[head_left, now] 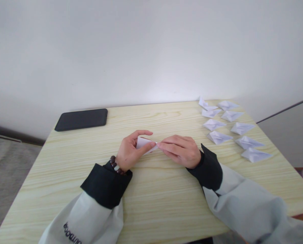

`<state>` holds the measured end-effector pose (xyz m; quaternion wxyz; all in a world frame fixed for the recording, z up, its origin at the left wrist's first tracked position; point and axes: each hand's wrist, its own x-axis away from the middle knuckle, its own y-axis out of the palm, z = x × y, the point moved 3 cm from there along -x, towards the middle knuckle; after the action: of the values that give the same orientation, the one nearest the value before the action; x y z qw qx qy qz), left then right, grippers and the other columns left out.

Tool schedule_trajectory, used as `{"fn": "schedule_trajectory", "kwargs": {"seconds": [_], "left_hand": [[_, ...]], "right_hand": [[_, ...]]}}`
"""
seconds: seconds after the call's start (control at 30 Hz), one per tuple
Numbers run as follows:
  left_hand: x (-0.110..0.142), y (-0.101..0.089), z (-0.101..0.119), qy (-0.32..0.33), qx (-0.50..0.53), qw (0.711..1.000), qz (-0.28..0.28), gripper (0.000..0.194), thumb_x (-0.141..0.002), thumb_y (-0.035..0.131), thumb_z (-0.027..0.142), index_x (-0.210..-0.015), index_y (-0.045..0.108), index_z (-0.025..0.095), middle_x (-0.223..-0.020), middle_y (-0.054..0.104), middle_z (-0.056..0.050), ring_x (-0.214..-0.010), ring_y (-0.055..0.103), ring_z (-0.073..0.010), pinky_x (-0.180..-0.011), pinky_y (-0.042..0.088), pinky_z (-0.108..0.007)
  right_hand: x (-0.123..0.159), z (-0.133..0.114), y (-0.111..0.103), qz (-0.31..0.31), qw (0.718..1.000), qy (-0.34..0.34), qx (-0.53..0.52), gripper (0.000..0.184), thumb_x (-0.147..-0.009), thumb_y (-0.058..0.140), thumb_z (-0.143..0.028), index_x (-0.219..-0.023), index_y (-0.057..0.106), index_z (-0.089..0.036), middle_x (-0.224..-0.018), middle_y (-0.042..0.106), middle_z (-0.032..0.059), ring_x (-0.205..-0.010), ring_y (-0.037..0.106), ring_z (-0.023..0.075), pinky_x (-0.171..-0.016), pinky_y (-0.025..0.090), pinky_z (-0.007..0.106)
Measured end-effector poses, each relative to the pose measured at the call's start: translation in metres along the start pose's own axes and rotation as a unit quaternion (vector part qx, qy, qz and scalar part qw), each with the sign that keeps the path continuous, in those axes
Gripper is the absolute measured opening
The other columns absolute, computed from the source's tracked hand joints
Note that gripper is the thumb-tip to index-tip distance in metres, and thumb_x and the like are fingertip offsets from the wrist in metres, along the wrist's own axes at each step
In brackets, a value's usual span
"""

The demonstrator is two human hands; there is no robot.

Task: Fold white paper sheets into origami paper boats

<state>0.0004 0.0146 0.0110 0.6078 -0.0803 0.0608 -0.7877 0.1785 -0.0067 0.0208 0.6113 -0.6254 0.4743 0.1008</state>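
Observation:
A small folded piece of white paper (142, 142) rests on the light wooden table (151, 196) near its middle. My left hand (131, 150) curls around the paper, thumb and fingers pinching it. From the right, my right hand (181, 149) presses on the same paper, fingers held together and their tips meeting my left thumb. Most of the paper is hidden between the two hands. A dark bead bracelet (115, 165) sits on my left wrist.
Several folded white paper boats (218, 137) lie in two rows at the table's far right. A black phone (82, 119) lies flat at the far left edge. A pale wall rises behind the table.

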Motion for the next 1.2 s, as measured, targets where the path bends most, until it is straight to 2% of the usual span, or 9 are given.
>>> {"fn": "schedule_trajectory", "kwargs": {"seconds": [0.1, 0.27, 0.33, 0.43, 0.53, 0.67, 0.83, 1.0, 1.2], "left_hand": [[0.0, 0.001, -0.002, -0.018, 0.038, 0.999, -0.017, 0.047, -0.067, 0.072, 0.036, -0.106, 0.055, 0.016, -0.073, 0.069, -0.002, -0.052, 0.058, -0.0112, -0.048, 0.043, -0.02], [-0.001, 0.001, 0.001, 0.0, 0.022, 1.0, -0.013, 0.041, -0.066, 0.072, 0.035, -0.099, 0.058, 0.015, -0.077, 0.071, -0.006, -0.052, 0.06, -0.0127, -0.046, 0.044, -0.021], [0.0, 0.001, 0.002, 0.002, 0.01, 1.0, -0.005, 0.041, -0.065, 0.072, 0.036, -0.096, 0.057, 0.015, -0.075, 0.071, -0.005, -0.049, 0.059, -0.0122, -0.045, 0.043, -0.021], [0.001, 0.001, 0.003, 0.017, -0.004, 1.0, 0.014, 0.039, -0.066, 0.072, 0.036, -0.096, 0.057, 0.015, -0.075, 0.071, -0.004, -0.047, 0.057, -0.0105, -0.043, 0.041, -0.019], [0.004, 0.002, 0.003, 0.052, -0.029, 0.998, 0.03, 0.035, -0.067, 0.071, 0.034, -0.093, 0.057, 0.015, -0.076, 0.071, -0.004, -0.05, 0.06, -0.0114, -0.045, 0.043, -0.02], [0.007, 0.005, 0.006, 0.112, -0.079, 0.99, 0.045, 0.027, -0.068, 0.071, 0.03, -0.088, 0.059, 0.016, -0.076, 0.07, -0.003, -0.064, 0.065, -0.0151, -0.056, 0.049, -0.023], [0.009, 0.007, 0.012, 0.169, -0.13, 0.976, 0.043, 0.016, -0.069, 0.069, 0.027, -0.08, 0.062, 0.017, -0.077, 0.069, -0.002, -0.07, 0.064, -0.0141, -0.065, 0.05, -0.024], [0.009, 0.007, 0.011, 0.173, -0.146, 0.972, 0.058, 0.017, -0.069, 0.069, 0.026, -0.083, 0.062, 0.017, -0.076, 0.069, -0.001, -0.07, 0.064, -0.0136, -0.065, 0.051, -0.023], [0.008, 0.004, 0.008, 0.143, -0.138, 0.978, 0.067, 0.023, -0.068, 0.07, 0.031, -0.085, 0.063, 0.017, -0.076, 0.069, -0.001, -0.065, 0.064, -0.0133, -0.056, 0.048, -0.02]], "right_hand": [[0.001, -0.002, 0.001, -0.006, 1.0, -0.016, -0.003, 0.023, -0.083, 0.056, -0.015, -0.104, 0.062, -0.021, -0.091, 0.069, 0.0038, -0.079, 0.065, 0.0129, -0.067, 0.054, 0.023], [0.001, -0.002, 0.004, -0.013, 1.0, -0.002, -0.02, 0.021, -0.083, 0.054, -0.016, -0.101, 0.062, -0.023, -0.091, 0.069, 0.0024, -0.079, 0.064, 0.0121, -0.068, 0.053, 0.023], [0.0, -0.002, 0.003, 0.002, 0.999, 0.024, -0.04, 0.018, -0.082, 0.054, -0.016, -0.097, 0.062, -0.023, -0.089, 0.069, 0.0022, -0.078, 0.064, 0.0118, -0.067, 0.052, 0.023], [-0.003, 0.0, 0.002, 0.017, 0.992, 0.097, -0.074, 0.012, -0.082, 0.053, -0.019, -0.091, 0.06, -0.021, -0.081, 0.067, 0.0025, -0.072, 0.061, 0.0118, -0.066, 0.05, 0.024], [-0.003, 0.002, 0.004, -0.011, 0.985, 0.145, -0.09, 0.006, -0.082, 0.052, -0.022, -0.083, 0.057, -0.019, -0.07, 0.062, 0.0014, -0.064, 0.056, 0.0122, -0.063, 0.047, 0.026], [-0.002, 0.001, 0.009, -0.037, 0.985, 0.139, -0.099, 0.009, -0.082, 0.051, -0.023, -0.077, 0.056, -0.018, -0.065, 0.059, 0.0007, -0.061, 0.053, 0.0124, -0.062, 0.043, 0.027], [-0.003, 0.001, 0.011, -0.032, 0.987, 0.125, -0.1, 0.011, -0.082, 0.05, -0.021, -0.073, 0.055, -0.019, -0.063, 0.058, 0.0003, -0.059, 0.051, 0.0122, -0.06, 0.041, 0.026], [-0.006, -0.001, 0.011, -0.021, 0.988, 0.116, -0.102, 0.012, -0.081, 0.049, -0.016, -0.071, 0.056, -0.019, -0.061, 0.057, 0.0005, -0.058, 0.05, 0.012, -0.058, 0.041, 0.025], [-0.004, 0.0, 0.009, -0.034, 0.985, 0.124, -0.119, 0.013, -0.077, 0.046, -0.012, -0.075, 0.057, -0.018, -0.063, 0.06, 0.0014, -0.059, 0.053, 0.0125, -0.06, 0.043, 0.025]]}}
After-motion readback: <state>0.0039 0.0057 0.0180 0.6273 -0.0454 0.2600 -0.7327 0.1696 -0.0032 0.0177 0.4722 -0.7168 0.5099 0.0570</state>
